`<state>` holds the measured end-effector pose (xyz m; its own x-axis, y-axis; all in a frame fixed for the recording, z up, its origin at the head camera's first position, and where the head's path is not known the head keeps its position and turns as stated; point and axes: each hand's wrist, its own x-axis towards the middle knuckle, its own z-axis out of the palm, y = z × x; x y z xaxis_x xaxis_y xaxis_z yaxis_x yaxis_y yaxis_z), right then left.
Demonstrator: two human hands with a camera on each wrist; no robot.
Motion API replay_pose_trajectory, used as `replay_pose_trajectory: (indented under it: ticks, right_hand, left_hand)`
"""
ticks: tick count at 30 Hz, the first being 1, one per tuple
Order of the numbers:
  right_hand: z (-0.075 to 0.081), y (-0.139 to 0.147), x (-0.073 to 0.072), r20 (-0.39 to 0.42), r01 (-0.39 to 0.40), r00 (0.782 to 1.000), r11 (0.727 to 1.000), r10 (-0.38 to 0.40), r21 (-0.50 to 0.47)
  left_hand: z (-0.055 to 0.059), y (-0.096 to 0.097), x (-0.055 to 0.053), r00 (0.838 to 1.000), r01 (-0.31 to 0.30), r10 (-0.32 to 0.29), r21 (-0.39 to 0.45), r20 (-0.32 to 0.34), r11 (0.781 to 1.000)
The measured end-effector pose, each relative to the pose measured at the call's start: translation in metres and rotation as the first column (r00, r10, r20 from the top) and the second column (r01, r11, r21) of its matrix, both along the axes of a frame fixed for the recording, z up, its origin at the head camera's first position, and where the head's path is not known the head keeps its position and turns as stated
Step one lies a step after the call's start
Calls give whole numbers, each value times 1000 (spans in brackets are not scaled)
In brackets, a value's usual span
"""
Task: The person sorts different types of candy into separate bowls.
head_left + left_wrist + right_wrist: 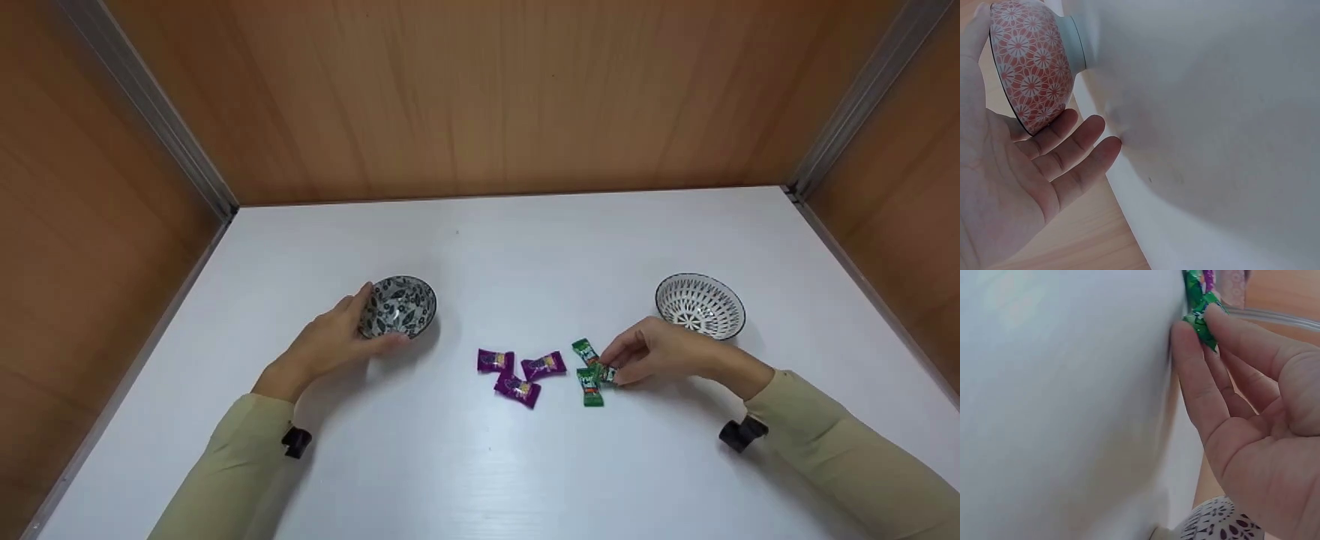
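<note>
Three green packets (591, 390), seemingly white lettering (588, 380)

Fingertips of the pinching right hand (664, 351) partly cover a small green-wrapped candy (1202, 328); print on the shiny purple-wrapped candies (517, 390) left of that pinch is too small to read. At the left hand (330, 345), thumb and fingers hide part of a round floral-patterned ceramic bowl (399, 304).

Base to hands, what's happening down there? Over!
Left hand holds leaf-patterned bowl. Right hand pinches green packet. Two more green packets close by; nothing visibly blocking.
</note>
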<state>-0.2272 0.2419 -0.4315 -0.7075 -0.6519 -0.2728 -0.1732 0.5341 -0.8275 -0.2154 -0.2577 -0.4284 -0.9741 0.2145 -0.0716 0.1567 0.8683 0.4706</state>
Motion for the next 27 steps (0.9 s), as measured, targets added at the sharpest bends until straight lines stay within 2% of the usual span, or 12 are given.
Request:
replay_pose_trajectory:
  ticks: [9, 14, 18, 21, 24, 27]
  right_hand:
    - [10, -11, -5, 53, 10, 999, 998, -7, -66]
    - [15, -26, -11, 99, 24, 995, 993, -12, -117]
    - [19, -43, -20, 123, 43, 992, 986, -23, -161]
    - [23, -60, -27, 140, 69, 989, 978, -42, -195]
    - [28, -80, -34, 184, 108, 981, 962, -62, -251]
    - [31, -101, -39, 232, 146, 970, 940, -74, -309]
  left_hand:
    - [0, -1, -3, 1000, 2, -2, 8, 16, 1000]
    - [3, 0, -3, 999, -2, 2, 13, 41, 1000]
    - [4, -1, -4, 998, -1, -6, 114, 69, 994]
    - [5, -3, -6, 996, -2, -21, 271, 85, 963]
    - [4, -6, -7, 991, -28, -30, 439, 127, 898]
    - [1, -7, -9, 982, -78, -31, 552, 185, 830]
